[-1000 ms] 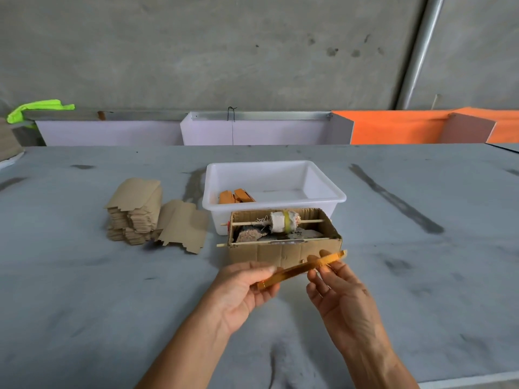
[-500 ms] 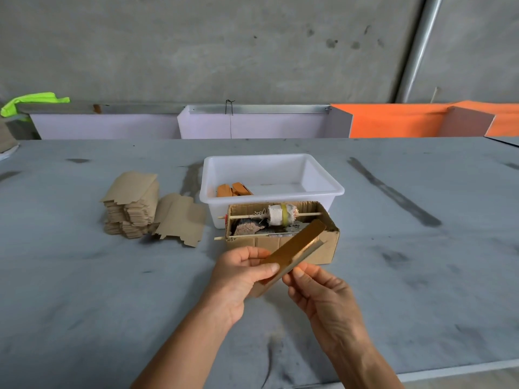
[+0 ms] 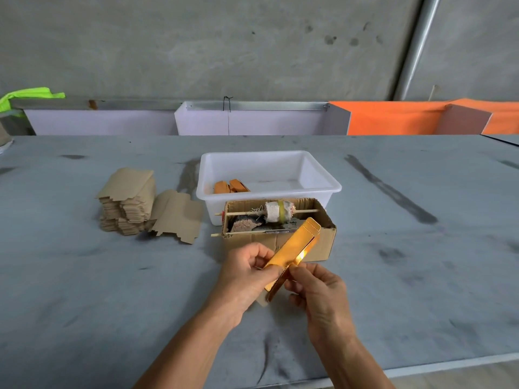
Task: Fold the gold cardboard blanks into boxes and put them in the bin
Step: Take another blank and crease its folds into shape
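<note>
A long gold cardboard blank is held above the table, slanting up to the right, its shiny face catching the light. My left hand pinches its lower left end. My right hand pinches its lower edge near the middle. Beyond them stands the white bin with two folded gold boxes in its left corner. A stack of flat blanks, brown side up, lies on the left, and one loose blank leans beside it.
A brown cardboard box with sticks, a cloth roll and scraps sits just in front of the bin, right behind my hands. White and orange panels line the far table edge. The near table edge runs bottom right.
The blank has turned from edge-on to show its wide gold face and tilted steeper. Both hands have drawn closer together and nearer to me.
</note>
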